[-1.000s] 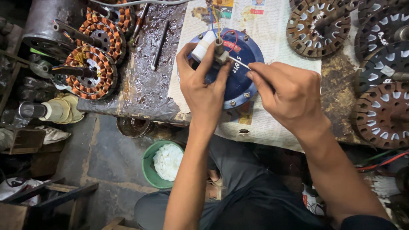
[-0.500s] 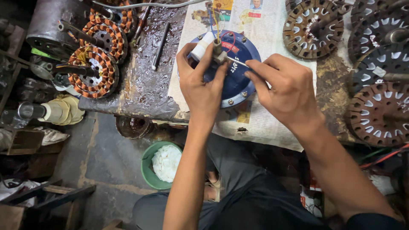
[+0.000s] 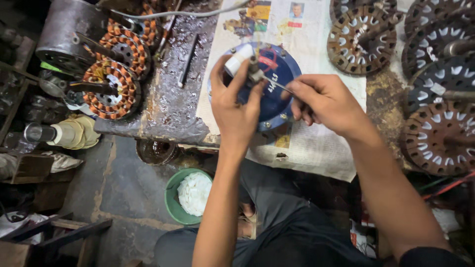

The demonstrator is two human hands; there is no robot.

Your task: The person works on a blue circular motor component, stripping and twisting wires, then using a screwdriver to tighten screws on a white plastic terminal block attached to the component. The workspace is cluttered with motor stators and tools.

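Two hands over blue motor cover (image 3: 275, 94): left hand (image 3: 236, 106) pinched white cylinder (image 3: 238, 59); right hand (image 3: 326, 105) gripped thin tool (image 3: 278, 85), handle hidden.

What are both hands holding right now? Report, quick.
Left hand: closed on a small white cylinder over the blue round motor cover.
Right hand: closed on a thin metal tool.

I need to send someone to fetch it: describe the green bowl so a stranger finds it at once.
Start at the newspaper-covered workbench and look below its front edge, to the floor left of the person's left forearm. There sits the round green plastic bowl, filled with a white fluffy wad. Unlike the rusty round dish just above it, it is bright green and holds white material.
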